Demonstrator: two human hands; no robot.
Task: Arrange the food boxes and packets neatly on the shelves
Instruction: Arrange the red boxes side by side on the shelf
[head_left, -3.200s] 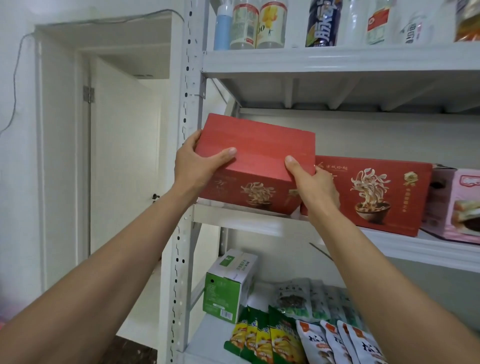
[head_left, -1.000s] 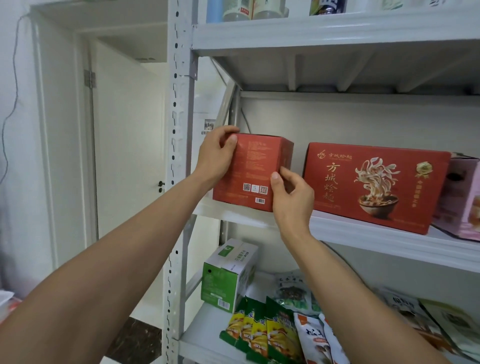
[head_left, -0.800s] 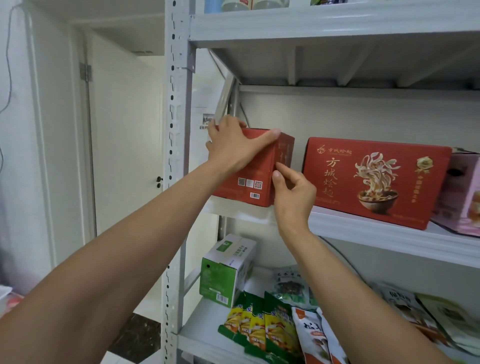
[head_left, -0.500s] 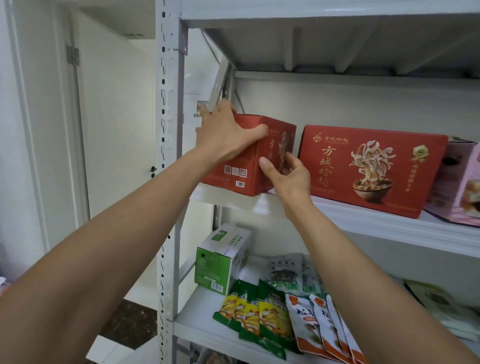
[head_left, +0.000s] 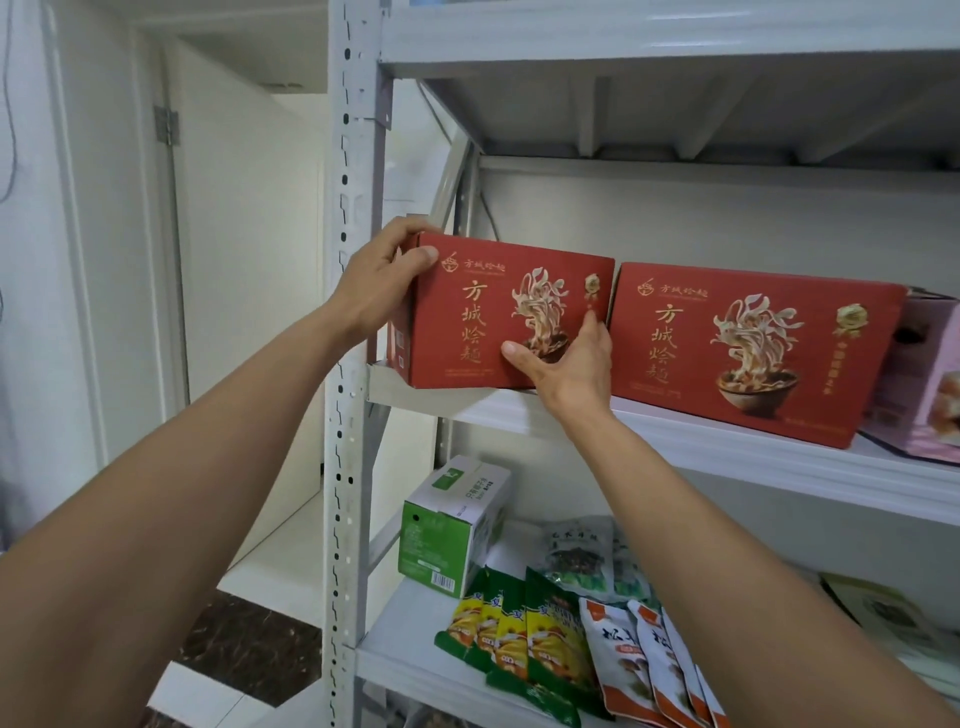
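Observation:
A red noodle box (head_left: 478, 317) stands on the middle shelf (head_left: 675, 441) at its left end, printed front facing me. My left hand (head_left: 379, 280) grips its top left corner, thumb on the front and fingers curled over the top. My right hand (head_left: 566, 358) presses flat against the lower right of its front, fingers straight. A second, larger red noodle box (head_left: 748, 353) stands just to its right, almost touching. A pink box (head_left: 930, 395) sits at the far right, partly cut off.
The white upright post (head_left: 353, 312) runs close to the box's left side. On the lower shelf (head_left: 405, 654) stand a green and white carton (head_left: 452, 525), green-yellow packets (head_left: 519, 634), orange-white packets (head_left: 639, 660) and dark packets (head_left: 576, 556). A white door (head_left: 234, 260) stands left.
The left red box has been turned from its narrow end facing me to its printed front facing me, now lined up beside the larger box. My right hand moved onto its front.

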